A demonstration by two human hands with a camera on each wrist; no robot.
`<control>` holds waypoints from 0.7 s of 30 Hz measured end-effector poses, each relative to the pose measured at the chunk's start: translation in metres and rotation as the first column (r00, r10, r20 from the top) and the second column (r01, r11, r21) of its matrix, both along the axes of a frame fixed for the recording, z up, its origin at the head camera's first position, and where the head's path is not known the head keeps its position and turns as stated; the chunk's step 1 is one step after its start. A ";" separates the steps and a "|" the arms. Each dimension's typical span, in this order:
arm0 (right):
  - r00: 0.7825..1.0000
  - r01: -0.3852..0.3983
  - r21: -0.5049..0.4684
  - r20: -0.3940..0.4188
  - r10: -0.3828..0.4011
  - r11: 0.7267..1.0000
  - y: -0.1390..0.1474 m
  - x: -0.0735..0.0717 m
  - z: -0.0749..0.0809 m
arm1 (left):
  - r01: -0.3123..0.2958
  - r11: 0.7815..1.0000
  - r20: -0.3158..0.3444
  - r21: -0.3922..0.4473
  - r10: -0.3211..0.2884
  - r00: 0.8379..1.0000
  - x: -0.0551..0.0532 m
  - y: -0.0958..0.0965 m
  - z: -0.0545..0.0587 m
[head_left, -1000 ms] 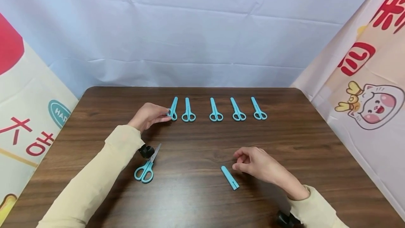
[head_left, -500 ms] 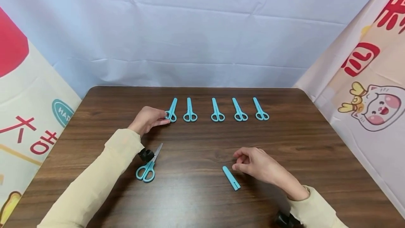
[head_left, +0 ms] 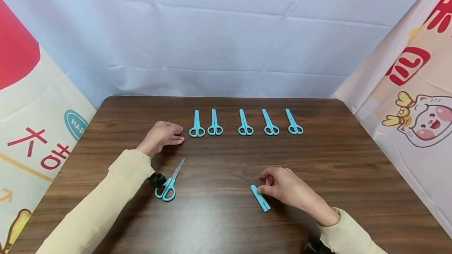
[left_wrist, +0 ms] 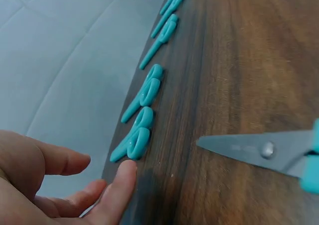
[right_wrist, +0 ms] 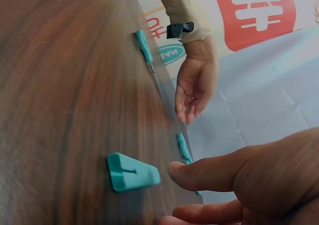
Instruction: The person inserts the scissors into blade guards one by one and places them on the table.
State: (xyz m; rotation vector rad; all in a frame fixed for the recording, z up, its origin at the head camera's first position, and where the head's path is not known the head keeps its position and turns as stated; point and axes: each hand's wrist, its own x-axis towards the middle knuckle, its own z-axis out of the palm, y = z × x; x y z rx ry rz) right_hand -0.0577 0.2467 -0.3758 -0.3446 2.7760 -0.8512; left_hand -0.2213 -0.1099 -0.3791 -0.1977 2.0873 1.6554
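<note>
Just left of the leftmost sheathed scissors [head_left: 196,124], my left hand [head_left: 160,136] hovers with relaxed, parted fingers. In the left wrist view its fingertips stop close to the handle loops of those scissors [left_wrist: 139,138], holding nothing. Bare-bladed scissors [head_left: 170,184] with turquoise handles lie beside the left wrist, one loop partly hidden by the wrist camera. My right hand [head_left: 291,189] is beside a loose turquoise blade cover [head_left: 261,201]. The right wrist view shows its thumb close to the narrow end of the cover [right_wrist: 137,174], a small gap between them.
More sheathed scissors [head_left: 245,124] continue the row along the far side of the brown wooden table [head_left: 219,226], handles toward me. A pale cloth [head_left: 226,50] hangs behind the table, with printed cloths at both sides.
My left hand has let go of the leftmost sheathed scissors and drawn back left, leaving them straighter in the row. My right thumb has come closer to the blade cover.
</note>
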 end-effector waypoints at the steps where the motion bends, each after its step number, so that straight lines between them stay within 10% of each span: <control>1: 1.000 0.007 0.007 0.004 -0.007 1.000 -0.001 0.001 -0.001 | 0.010 1.000 -0.012 -0.018 -0.010 1.000 0.002 -0.002 -0.001; 21: 0.997 0.071 0.062 0.027 -0.073 0.996 -0.016 0.006 -0.006 | 0.131 0.953 -0.155 -0.272 -0.178 0.972 0.082 -0.050 0.009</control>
